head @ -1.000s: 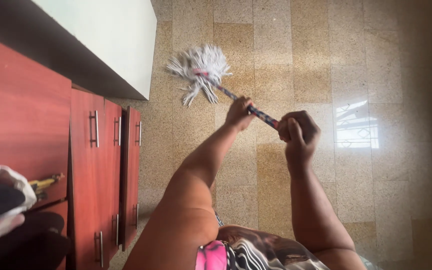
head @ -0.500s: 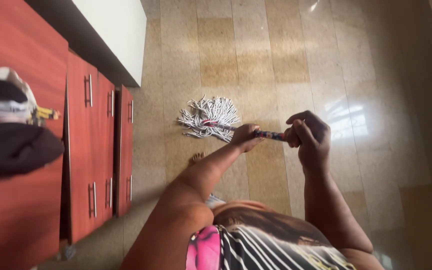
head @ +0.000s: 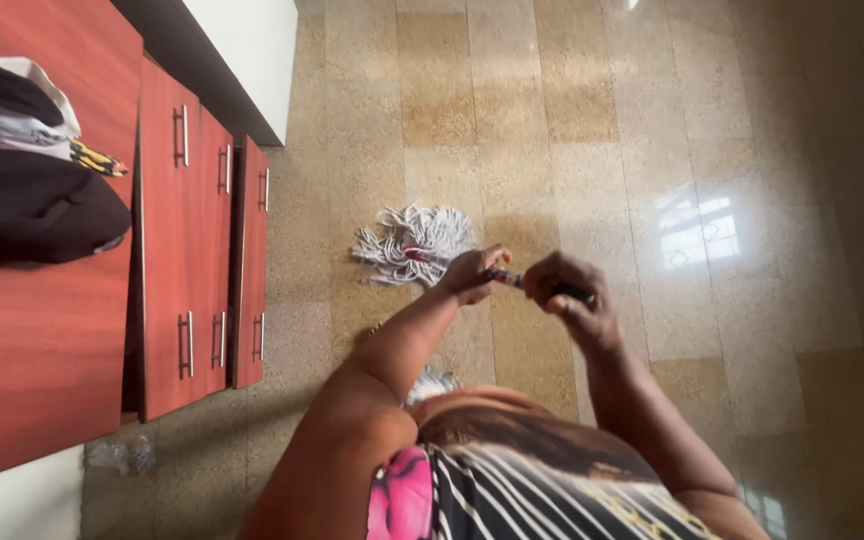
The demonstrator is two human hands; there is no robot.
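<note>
White mop head (head: 414, 243) near red cabinet (head: 202, 240); tiled floor (head: 592, 110) open rightward.

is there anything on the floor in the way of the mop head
Nothing visible. The mop head lies on bare tiled floor, with open tiles ahead and to the right. The red cabinet stands off to its left. Both hands, left hand and right hand, grip the handle.

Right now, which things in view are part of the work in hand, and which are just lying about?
In use:
- mop head, white strings spread on the tiled floor
- mop handle, gripped by the left hand and the right hand

Lying about:
- black cap on the red cabinet
- bundled cloth behind the cap
- red cupboard doors
</note>
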